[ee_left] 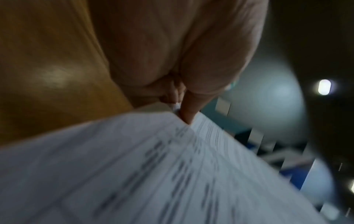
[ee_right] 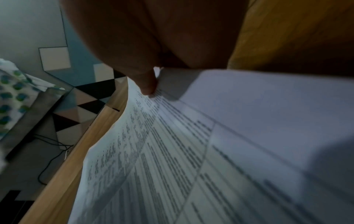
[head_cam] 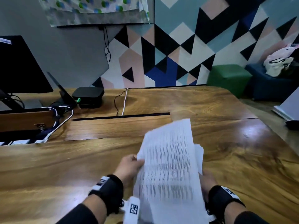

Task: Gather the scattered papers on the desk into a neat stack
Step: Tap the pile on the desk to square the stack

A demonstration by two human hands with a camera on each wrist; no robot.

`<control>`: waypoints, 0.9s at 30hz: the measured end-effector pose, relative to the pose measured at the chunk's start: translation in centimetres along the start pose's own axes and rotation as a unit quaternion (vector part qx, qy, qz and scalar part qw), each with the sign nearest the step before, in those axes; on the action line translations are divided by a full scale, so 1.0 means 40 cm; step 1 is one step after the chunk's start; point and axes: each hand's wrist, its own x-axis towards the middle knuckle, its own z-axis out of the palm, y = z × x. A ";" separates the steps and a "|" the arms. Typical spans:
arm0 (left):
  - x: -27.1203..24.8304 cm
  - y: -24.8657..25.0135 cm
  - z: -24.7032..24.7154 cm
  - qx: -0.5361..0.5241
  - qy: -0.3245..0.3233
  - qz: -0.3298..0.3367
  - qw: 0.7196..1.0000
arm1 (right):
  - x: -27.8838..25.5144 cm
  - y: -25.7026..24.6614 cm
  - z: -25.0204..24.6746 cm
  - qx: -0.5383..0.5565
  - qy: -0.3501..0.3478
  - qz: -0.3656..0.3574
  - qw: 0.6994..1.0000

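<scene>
A bundle of white printed papers (head_cam: 169, 167) is held up above the wooden desk (head_cam: 64, 167), its top sheet blurred. My left hand (head_cam: 129, 167) grips the bundle's left edge, thumb on the front. My right hand (head_cam: 207, 181) holds the right edge, mostly hidden behind the sheets. In the left wrist view the thumb presses on the papers (ee_left: 153, 174). In the right wrist view the thumb pinches the papers (ee_right: 210, 144) near a corner. Some sheets stick out unevenly at the bundle's right side.
A black monitor (head_cam: 19, 67) and a small black box (head_cam: 88, 96) with cables stand at the desk's back left. A lidded cable slot (head_cam: 121, 117) runs across the middle. A green stool (head_cam: 228, 78) and a blue seat (head_cam: 271, 84) sit beyond the desk's far right.
</scene>
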 end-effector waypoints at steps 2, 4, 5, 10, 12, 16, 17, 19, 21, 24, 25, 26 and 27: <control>0.038 -0.082 0.029 0.137 0.052 0.014 0.989 | -0.006 -0.006 0.006 0.000 -0.029 0.000 1.000; 0.050 -0.129 0.048 0.214 0.077 0.029 0.973 | -0.025 -0.025 0.013 0.004 -0.051 0.005 0.999; 0.052 -0.142 0.055 0.247 0.087 0.036 0.965 | -0.036 -0.035 0.016 0.015 -0.055 0.011 0.998; 0.043 -0.150 0.068 0.363 0.119 0.047 0.923 | -0.045 -0.037 0.009 0.116 -0.051 0.072 0.989; 0.034 -0.152 0.067 0.391 0.125 0.041 0.911 | -0.060 -0.039 0.015 0.110 -0.075 0.050 0.990; 0.031 -0.163 0.057 0.363 0.137 0.073 0.919 | -0.078 -0.055 0.030 0.089 -0.114 -0.024 0.989; 0.038 -0.163 0.046 0.295 0.127 0.076 0.944 | -0.086 -0.071 0.028 0.093 -0.123 -0.044 0.987; 0.062 -0.151 0.018 0.124 0.047 0.038 0.990 | -0.094 -0.110 0.018 0.100 -0.132 -0.078 0.983; 0.068 -0.120 -0.012 -0.006 -0.050 0.003 0.999 | -0.109 -0.150 0.009 0.108 -0.152 -0.116 0.976; 0.064 -0.070 -0.034 -0.087 -0.115 0.007 0.989 | -0.138 -0.219 0.001 0.111 -0.185 -0.182 0.959; 0.053 -0.044 -0.033 -0.094 -0.114 0.027 0.989 | -0.152 -0.246 0.003 0.112 -0.182 -0.211 0.954; 0.041 -0.016 -0.029 -0.095 -0.099 0.062 0.989 | -0.162 -0.271 0.007 0.106 -0.172 -0.245 0.948; 0.032 0.013 -0.025 -0.092 -0.073 0.107 0.987 | -0.176 -0.299 0.012 0.104 -0.160 -0.277 0.942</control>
